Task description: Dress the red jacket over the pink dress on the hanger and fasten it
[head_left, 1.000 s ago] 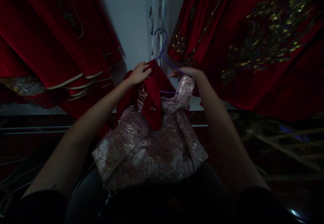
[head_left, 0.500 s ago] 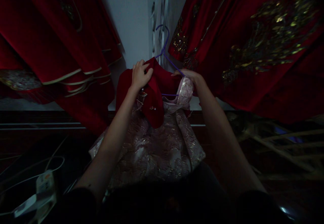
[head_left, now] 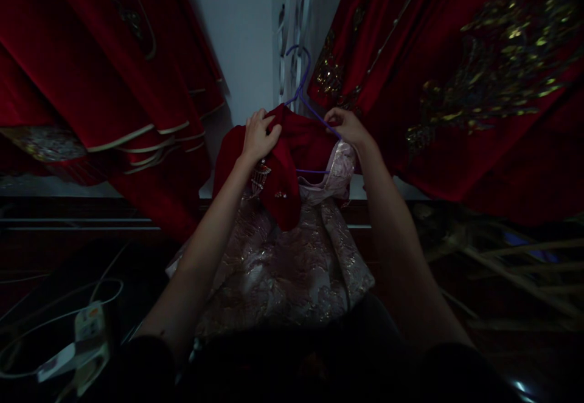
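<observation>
A purple hanger [head_left: 305, 78] stands upright in front of me, its hook near the wall. Over its left side lies a red garment [head_left: 283, 193] with beaded trim, and my left hand [head_left: 260, 137] is closed on the cloth near the hanger's shoulder. Below hangs a pale pink brocade dress [head_left: 292, 269] with a metallic sheen; one strap sits on the hanger's right arm. My right hand [head_left: 345, 126] pinches that right arm just above the strap. Part of the hanger is hidden under the red cloth.
Red embroidered gowns hang at the left [head_left: 137, 87] and right [head_left: 456, 148], the right one with gold sequins. A white power strip [head_left: 89, 324] with a cable lies low at the left. Blurred wooden slats [head_left: 493, 263] are at the lower right.
My right hand has risen off the strap area, and its fingers now pinch the hanger's arm. The left hand keeps its hold on the red cloth. The whole view has shifted slightly.
</observation>
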Motion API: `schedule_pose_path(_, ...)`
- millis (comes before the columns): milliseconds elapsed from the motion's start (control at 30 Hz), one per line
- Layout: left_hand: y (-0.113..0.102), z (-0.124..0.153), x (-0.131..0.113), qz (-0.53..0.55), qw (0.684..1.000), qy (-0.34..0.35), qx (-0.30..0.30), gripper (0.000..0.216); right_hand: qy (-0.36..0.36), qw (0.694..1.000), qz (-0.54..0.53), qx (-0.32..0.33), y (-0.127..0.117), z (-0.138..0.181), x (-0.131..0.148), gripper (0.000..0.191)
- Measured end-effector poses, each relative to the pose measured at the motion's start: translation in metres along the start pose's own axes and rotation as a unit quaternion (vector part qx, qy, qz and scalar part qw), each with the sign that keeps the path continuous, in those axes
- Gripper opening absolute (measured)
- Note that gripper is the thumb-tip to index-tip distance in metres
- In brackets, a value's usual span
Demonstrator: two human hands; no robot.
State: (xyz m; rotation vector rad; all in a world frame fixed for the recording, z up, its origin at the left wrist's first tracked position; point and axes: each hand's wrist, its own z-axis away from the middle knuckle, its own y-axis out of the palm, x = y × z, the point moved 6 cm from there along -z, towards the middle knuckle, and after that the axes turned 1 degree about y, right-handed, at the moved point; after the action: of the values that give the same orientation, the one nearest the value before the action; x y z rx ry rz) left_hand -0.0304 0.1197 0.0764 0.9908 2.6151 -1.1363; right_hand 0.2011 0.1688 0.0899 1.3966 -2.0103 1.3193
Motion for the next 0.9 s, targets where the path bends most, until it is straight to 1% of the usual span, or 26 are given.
schedule_pose_path(100,0.0,-0.001,0.002,-0.008,1.0,0.005,0.003,0.038,-0.015,0.999,0.027,-0.011,-0.008,0.003,0.003,0.018)
schedule_pose_path(200,-0.001,-0.002,0.003,-0.014,1.0,0.015,-0.003,0.037,0.014,0.998,0.057,0.014,-0.011,0.007,-0.004,0.022)
schedule_pose_path(233,-0.001,-0.001,0.003,-0.016,1.0,0.019,-0.005,0.037,0.017,0.997,0.074,0.008,-0.013,0.009,-0.006,0.021)
schedule_pose_path(267,-0.001,-0.001,0.003,-0.018,1.0,0.021,-0.005,0.037,0.011,0.995,0.095,-0.015,-0.016,0.011,-0.006,0.019)
schedule_pose_path(300,-0.001,-0.001,0.002,-0.02,1.0,0.021,-0.007,0.037,-0.002,0.991,0.121,-0.053,-0.021,0.014,-0.004,0.016)
schedule_pose_path(400,-0.001,0.001,-0.001,-0.035,0.999,0.015,-0.014,0.034,-0.039,0.963,0.196,-0.183,-0.032,0.03,0.003,0.008)
schedule_pose_path(467,0.0,0.003,-0.004,-0.052,0.998,0.01,-0.025,0.032,-0.045,0.942,0.234,-0.236,-0.037,0.043,0.004,0.014)
schedule_pose_path(533,0.002,0.004,-0.006,-0.067,0.997,0.007,-0.037,0.03,-0.044,0.925,0.271,-0.263,-0.044,0.054,0.001,0.022)
schedule_pose_path(600,0.005,0.004,-0.007,-0.075,0.996,0.007,-0.047,0.029,-0.04,0.91,0.302,-0.282,-0.057,0.063,-0.005,0.027)
schedule_pose_path(700,0.009,0.005,-0.007,-0.071,0.996,0.012,-0.054,0.027,-0.026,0.895,0.328,-0.3,-0.081,0.073,-0.014,0.028)
schedule_pose_path(767,0.011,0.006,-0.008,-0.065,0.996,0.013,-0.062,0.026,-0.013,0.889,0.339,-0.308,-0.094,0.082,-0.013,0.027)
schedule_pose_path(833,0.014,0.007,-0.009,-0.058,0.996,0.01,-0.071,0.025,0.0,0.881,0.354,-0.316,-0.1,0.094,-0.006,0.027)
schedule_pose_path(900,0.016,0.01,-0.012,-0.052,0.995,0.007,-0.082,0.024,0.01,0.874,0.367,-0.317,-0.096,0.109,0.005,0.029)
